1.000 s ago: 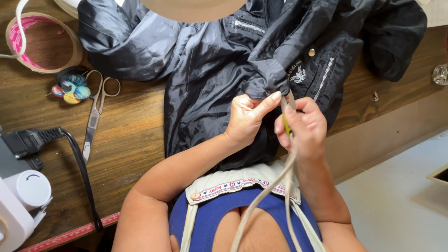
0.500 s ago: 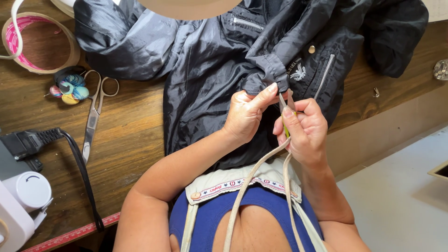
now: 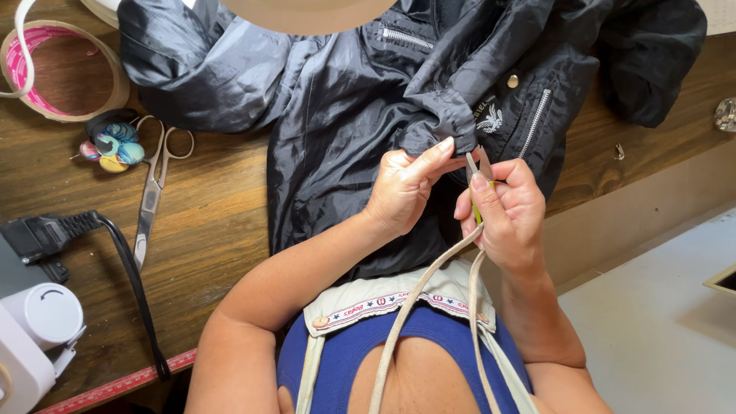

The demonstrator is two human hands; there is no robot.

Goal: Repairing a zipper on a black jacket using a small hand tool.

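A black shiny jacket (image 3: 345,92) with silver zips lies spread on the wooden table (image 3: 207,207). My left hand (image 3: 406,188) pinches a gathered cuff or hem of the jacket (image 3: 445,134) between thumb and fingers. My right hand (image 3: 506,215) holds a small pair of snips (image 3: 479,172) with yellow-green handles, blades pointing up at the pinched fabric. A beige cord (image 3: 429,291) hangs from the snips down towards my neck.
Long scissors (image 3: 153,188) lie left of the jacket, beside a black pot of coloured pins (image 3: 115,142) and a round wooden hoop with pink lining (image 3: 61,73). A black plug and cable (image 3: 84,238), a white machine (image 3: 31,337) and a red ruler (image 3: 115,387) sit at the near left.
Both hands stayed together at the jacket's gathered edge. The right hand shifted slightly, bringing the snip blades up against the pinched fabric.
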